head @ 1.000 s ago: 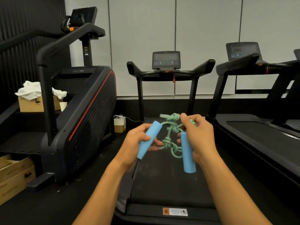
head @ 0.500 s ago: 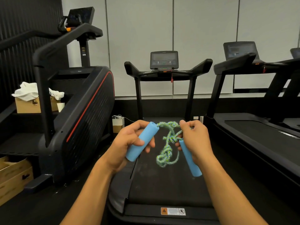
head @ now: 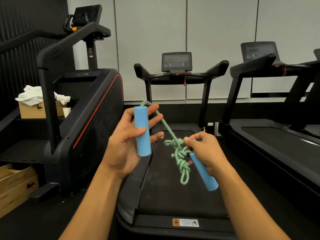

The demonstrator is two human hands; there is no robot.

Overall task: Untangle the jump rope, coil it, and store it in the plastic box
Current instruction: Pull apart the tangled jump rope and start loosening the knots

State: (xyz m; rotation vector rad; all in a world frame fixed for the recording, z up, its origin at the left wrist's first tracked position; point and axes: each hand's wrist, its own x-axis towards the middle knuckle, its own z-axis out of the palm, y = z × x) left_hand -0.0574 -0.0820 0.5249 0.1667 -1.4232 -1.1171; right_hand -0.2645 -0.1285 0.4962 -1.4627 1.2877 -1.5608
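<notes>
As my left hand [head: 128, 144] rose toward the middle of the frame, it carried one blue foam handle [head: 142, 131] up and away from the tangle, turning it from a slant to nearly upright. A half second before, both handles had sat close together with the rope bunched between them; now a single strand of the green rope [head: 168, 129] ran taut from the top of that handle, over my fingers, down to the knot [head: 179, 149] at centre right. My left grip was loose: thumb across the front of the handle, fingers spread behind it and mostly straight, cradling more than clenching. My right hand [head: 206, 153] had dropped slightly and stayed low, its grip curled round the upper end of the second handle [head: 203, 172], which slanted down toward the lower right, while thumb and forefinger pinched the rope right at the knot. Below that pinch a knotted clump and a small loop hung free above the belt of the treadmill [head: 173, 201]. By my reading, the pull had freed one length of rope but the main snarl was still tight, so untangling was barely begun and coiling was some way off. No plastic box appeared anywhere in view; only cardboard boxes [head: 15, 184] sat at the lower left edge.
</notes>
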